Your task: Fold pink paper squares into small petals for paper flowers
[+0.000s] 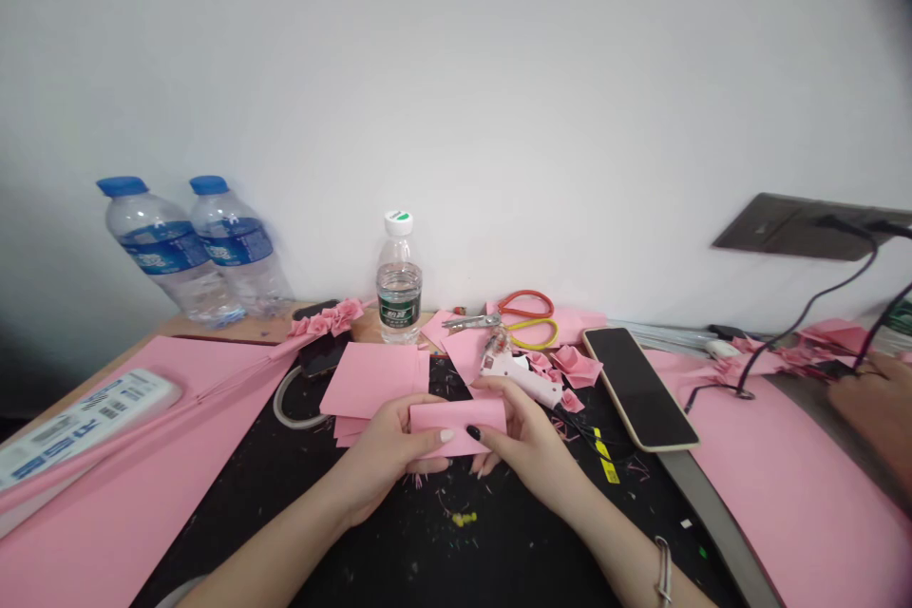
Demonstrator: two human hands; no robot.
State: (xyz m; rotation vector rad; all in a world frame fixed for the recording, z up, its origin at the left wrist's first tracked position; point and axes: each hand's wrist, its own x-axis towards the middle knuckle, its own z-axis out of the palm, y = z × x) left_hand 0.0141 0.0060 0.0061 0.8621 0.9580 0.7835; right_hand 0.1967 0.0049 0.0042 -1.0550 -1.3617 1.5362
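Observation:
Between my two hands is a folded piece of pink paper (460,416), held above the black mat (420,541). My left hand (399,446) pinches its left end, thumb on the front face. At the right end my right hand (523,442) does the same, its dark-nailed thumb pressed on the paper. Just beyond my left hand lies a stack of pink paper squares (374,375). A pale hot glue gun (523,380) rests past my right hand, with several folded pink paper flowers (576,366) by it.
Scissors (523,318) lie behind the glue gun, and a phone (641,389) lies to the right. Water bottles (399,290) stand along the wall. Large pink sheets (812,475) flank the mat. Another person's hand (873,399) is at the far right, near cables from a wall socket (798,226).

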